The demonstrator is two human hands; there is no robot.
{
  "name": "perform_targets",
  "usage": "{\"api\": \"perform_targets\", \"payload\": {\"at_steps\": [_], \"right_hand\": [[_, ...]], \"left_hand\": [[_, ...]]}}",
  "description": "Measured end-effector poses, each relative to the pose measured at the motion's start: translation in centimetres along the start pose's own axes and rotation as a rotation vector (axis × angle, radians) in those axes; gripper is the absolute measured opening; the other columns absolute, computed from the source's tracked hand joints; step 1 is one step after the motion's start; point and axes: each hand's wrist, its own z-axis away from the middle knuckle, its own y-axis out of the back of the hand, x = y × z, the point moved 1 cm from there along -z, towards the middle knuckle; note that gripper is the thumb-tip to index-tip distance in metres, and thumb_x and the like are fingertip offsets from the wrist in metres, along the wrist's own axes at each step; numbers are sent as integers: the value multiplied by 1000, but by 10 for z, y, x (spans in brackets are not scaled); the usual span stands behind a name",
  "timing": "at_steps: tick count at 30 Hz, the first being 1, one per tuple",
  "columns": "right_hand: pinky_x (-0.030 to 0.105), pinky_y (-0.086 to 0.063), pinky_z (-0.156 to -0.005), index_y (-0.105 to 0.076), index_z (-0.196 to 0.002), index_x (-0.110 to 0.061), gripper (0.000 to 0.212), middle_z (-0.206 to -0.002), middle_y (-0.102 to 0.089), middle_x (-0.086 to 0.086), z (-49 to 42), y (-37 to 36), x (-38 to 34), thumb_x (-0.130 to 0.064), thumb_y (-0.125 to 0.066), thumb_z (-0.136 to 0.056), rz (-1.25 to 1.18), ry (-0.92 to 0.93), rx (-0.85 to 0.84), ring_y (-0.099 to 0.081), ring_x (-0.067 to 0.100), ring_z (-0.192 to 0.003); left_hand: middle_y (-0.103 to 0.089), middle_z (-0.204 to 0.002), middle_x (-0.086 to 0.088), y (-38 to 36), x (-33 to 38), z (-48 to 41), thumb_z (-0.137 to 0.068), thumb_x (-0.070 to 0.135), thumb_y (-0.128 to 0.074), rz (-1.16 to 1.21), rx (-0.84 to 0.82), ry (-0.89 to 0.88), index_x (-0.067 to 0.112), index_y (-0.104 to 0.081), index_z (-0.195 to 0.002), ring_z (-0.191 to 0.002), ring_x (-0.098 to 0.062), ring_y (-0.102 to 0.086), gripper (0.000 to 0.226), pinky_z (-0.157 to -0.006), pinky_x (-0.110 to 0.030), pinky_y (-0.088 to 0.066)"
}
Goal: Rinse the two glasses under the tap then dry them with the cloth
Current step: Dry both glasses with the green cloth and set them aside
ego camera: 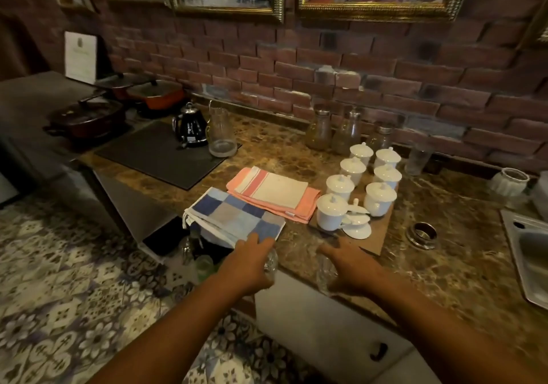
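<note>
My left hand (250, 260) is wrapped around a clear glass (271, 262) at the counter's front edge, just below the blue checked cloth (237, 216). My right hand (348, 265) grips a second clear glass (324, 274) a little to the right, also at the front edge. Both glasses are blurred and mostly covered by my fingers. A folded pink striped cloth (272, 192) lies behind the blue one. The steel sink (530, 253) shows at the far right; no tap is in view.
Several white lidded cups (361, 188) stand on a board behind my right hand. A metal ring (421, 234) lies near the sink. A glass jug (221, 133), black kettle (191, 127), bottles (320, 128) and a tumbler (418, 158) line the back. Pots (89, 117) sit left.
</note>
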Motion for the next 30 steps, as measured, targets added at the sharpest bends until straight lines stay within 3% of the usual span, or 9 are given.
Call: {"api": "perform_targets", "payload": {"at_steps": [7,11,15,17,22,26,30], "right_hand": [[35,-53,-96,-40,-143,-39,80,-142,-43,5,-38,-7,33,-37,-80,-74,-53,-78,16,-50,24,-123],[30,-52,-90,-38,-145,-39,79,-132,-45,5,-54,-13,55,-36,-78,-77,-97,-134,1,-51,22,-114],[29,-48,-91,-33,-146,-39,80,-132,-43,4,-66,-22,75,-38,-76,-79,-143,-157,39,-47,22,-117],[26,-45,-83,-32,-145,-37,79,-129,-43,3,-69,-26,83,-38,-76,-79,-153,-180,59,-46,19,-111],[30,-50,-88,-28,-149,-35,87,-135,-41,6,-68,-34,97,-37,-76,-77,-206,-253,82,-47,22,-115],[22,-38,-82,-26,-148,-41,85,-136,-39,2,-71,-38,104,-45,-73,-78,-242,-306,132,-42,16,-113],[24,-40,-81,-30,-145,-40,79,-132,-41,2,-74,-41,105,-49,-71,-79,-225,-384,113,-42,18,-114]], "left_hand": [[-43,-140,-5,0,9,-70,-79,40,-77,8,-63,-104,32,-42,-140,-128,-33,-45,70,-102,-44,-48],[-41,-144,-6,-4,18,-109,-82,39,-75,-25,-75,-178,32,-35,-148,-129,-32,-46,78,-102,-41,-48],[-33,-156,-6,-17,33,-146,-90,42,-70,-97,-86,-287,32,-32,-151,-138,-33,-39,72,-109,-45,-44],[-33,-156,-6,-24,40,-162,-91,43,-69,-93,-111,-319,31,-32,-151,-140,-33,-37,72,-110,-46,-43],[-40,-151,-7,-36,52,-187,-90,45,-69,-100,-175,-411,30,-39,-146,-137,-31,-43,66,-111,-45,-44],[-39,-155,-6,-44,57,-204,-86,45,-72,-128,-216,-493,31,-37,-148,-138,-29,-43,73,-112,-46,-43],[-35,-158,-3,-49,52,-210,-85,44,-75,-116,-255,-538,34,-35,-150,-141,-28,-39,78,-113,-46,-43]]}}
